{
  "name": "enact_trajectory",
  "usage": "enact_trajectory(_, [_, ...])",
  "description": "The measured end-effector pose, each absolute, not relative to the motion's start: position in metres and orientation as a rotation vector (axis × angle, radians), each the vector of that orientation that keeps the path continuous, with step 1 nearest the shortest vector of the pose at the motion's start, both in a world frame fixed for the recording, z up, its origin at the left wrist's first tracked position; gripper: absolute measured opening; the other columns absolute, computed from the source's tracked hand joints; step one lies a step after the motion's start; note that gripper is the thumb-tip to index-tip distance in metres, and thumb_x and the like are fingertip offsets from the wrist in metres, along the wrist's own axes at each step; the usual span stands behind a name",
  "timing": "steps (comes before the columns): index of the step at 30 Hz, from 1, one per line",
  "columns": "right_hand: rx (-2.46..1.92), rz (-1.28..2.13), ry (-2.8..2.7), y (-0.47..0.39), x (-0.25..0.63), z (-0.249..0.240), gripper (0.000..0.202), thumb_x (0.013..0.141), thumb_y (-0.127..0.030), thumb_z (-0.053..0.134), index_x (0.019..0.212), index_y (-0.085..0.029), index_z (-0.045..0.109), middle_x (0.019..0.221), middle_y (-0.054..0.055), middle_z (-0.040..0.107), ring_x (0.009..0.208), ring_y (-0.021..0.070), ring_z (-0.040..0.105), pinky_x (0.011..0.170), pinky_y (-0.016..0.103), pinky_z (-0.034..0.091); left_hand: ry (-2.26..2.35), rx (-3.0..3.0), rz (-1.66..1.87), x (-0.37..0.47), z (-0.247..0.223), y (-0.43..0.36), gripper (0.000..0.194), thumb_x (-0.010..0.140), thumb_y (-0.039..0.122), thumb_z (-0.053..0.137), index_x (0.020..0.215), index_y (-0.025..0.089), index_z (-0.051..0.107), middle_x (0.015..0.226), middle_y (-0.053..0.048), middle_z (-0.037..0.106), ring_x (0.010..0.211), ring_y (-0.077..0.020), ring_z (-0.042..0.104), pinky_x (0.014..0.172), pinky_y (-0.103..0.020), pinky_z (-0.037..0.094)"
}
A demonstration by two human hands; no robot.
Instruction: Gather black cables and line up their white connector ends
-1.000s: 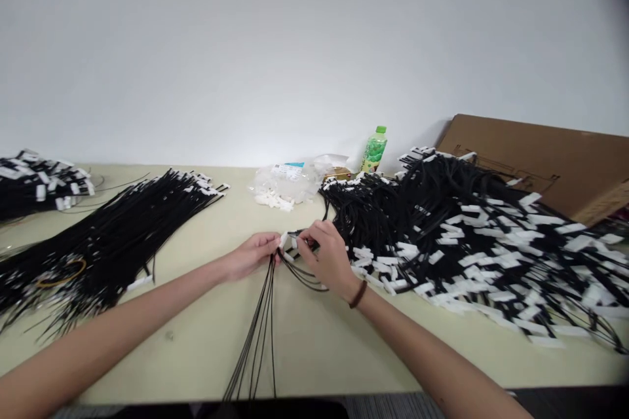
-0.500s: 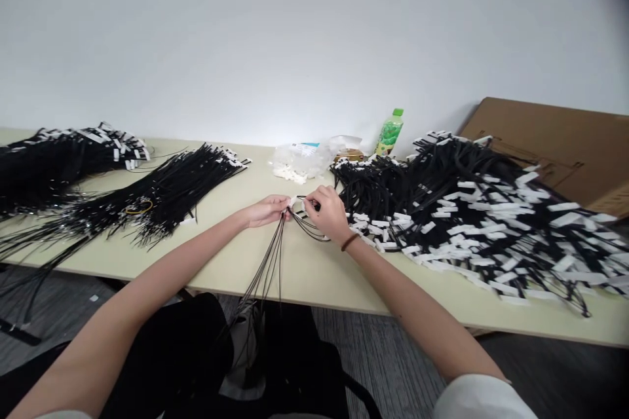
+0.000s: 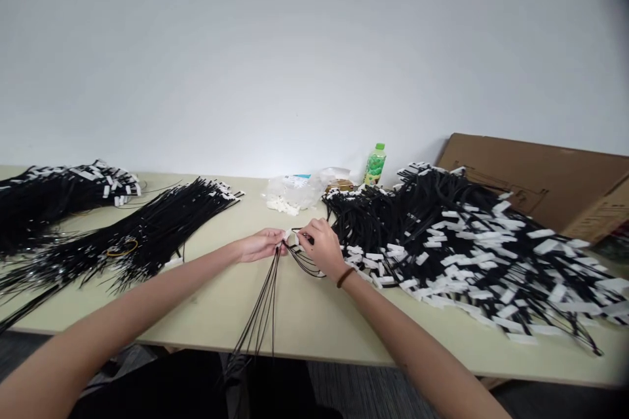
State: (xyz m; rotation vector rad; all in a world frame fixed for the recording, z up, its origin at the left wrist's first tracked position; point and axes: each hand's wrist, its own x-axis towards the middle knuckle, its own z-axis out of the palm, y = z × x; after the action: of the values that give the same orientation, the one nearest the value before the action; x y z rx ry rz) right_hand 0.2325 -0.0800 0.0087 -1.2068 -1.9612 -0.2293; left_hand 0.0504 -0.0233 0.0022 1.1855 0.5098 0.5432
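Observation:
My left hand (image 3: 261, 245) is closed, with its fingertips pinching a small white connector (image 3: 287, 235). Thin black wires (image 3: 269, 304) run from it, some hanging down over the table's front edge. Just to the right, my right hand (image 3: 322, 250) is also closed, thumb and fingers pinched at black wire close to the connector. Other wires curve beneath this hand. The exact contact at the fingertips is too small to make out. Beyond both hands, several white connector pieces (image 3: 284, 205) lie by a clear plastic bag (image 3: 299, 191).
A large heap of black cables with white ends (image 3: 472, 249) spreads across the right. Two bundles of black cables, one nearer (image 3: 171, 226) and one farther (image 3: 54, 200), lie left. A green-capped bottle (image 3: 375, 165) and a cardboard box (image 3: 535, 183) are by the wall.
The camera view has tilted up, so the table and everything on it appear lower. Both hands stay at the same connector and wires, with hardly any change in their grip.

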Motion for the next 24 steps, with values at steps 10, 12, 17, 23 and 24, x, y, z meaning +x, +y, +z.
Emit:
enact_trajectory(10, [-1.151, -0.179, -1.959, -0.077, 0.235, 0.008, 0.011, 0.079, -0.016, 0.053, 0.069, -0.016, 0.058, 0.070, 0.003, 0.051, 0.074, 0.0164, 0.043, 0.068, 0.027, 0.036, 0.591, 1.304, 0.549, 0.051, 0.008, -0.034, 0.025, 0.070, 0.034, 0.063, 0.071, 0.011, 0.054, 0.066, 0.001, 0.051, 0.061, -0.0085, 0.047, 0.063, -0.024, 0.035])
enact_trajectory(12, [-1.117, -0.171, -1.969, -0.078, 0.234, 0.010, 0.012, 0.079, -0.017, 0.053, 0.069, -0.016, 0.058, 0.071, 0.003, 0.051, 0.074, 0.0165, 0.042, 0.068, 0.027, 0.036, 0.593, 1.315, 0.624, 0.049, 0.003, -0.038, 0.025, 0.072, 0.035, 0.061, 0.072, 0.011, 0.054, 0.067, 0.001, 0.051, 0.061, -0.0083, 0.046, 0.063, -0.023, 0.035])
enact_trajectory(17, [-1.038, -0.249, -2.029, -0.083, 0.232, 0.019, 0.010, 0.079, -0.015, 0.052, 0.072, -0.016, 0.058, 0.077, 0.004, 0.049, 0.078, 0.0172, 0.041, 0.072, 0.029, 0.036, 0.600, 1.366, 0.707, 0.052, -0.002, -0.043, 0.026, 0.074, 0.038, 0.057, 0.072, 0.012, 0.054, 0.066, 0.000, 0.051, 0.062, -0.0091, 0.046, 0.063, -0.023, 0.035])
enact_trajectory(23, [-1.078, -0.239, -2.041, -0.081, 0.238, 0.032, 0.008, 0.078, -0.015, 0.053, 0.071, -0.016, 0.056, 0.084, 0.005, 0.050, 0.081, 0.0180, 0.042, 0.074, 0.031, 0.036, 0.668, 1.376, 0.727, 0.060, 0.007, -0.050, 0.029, 0.072, 0.041, 0.059, 0.069, 0.013, 0.053, 0.065, 0.001, 0.051, 0.062, -0.0096, 0.044, 0.062, -0.023, 0.033])
enact_trajectory(24, [-1.078, -0.217, -2.056, -0.080, 0.239, 0.034, 0.007, 0.078, -0.014, 0.053, 0.071, -0.017, 0.056, 0.086, 0.005, 0.051, 0.082, 0.0178, 0.043, 0.075, 0.031, 0.036, 0.668, 1.373, 0.727, 0.060, 0.008, -0.051, 0.030, 0.072, 0.042, 0.058, 0.069, 0.013, 0.052, 0.065, 0.001, 0.051, 0.062, -0.0096, 0.044, 0.062, -0.023, 0.033])
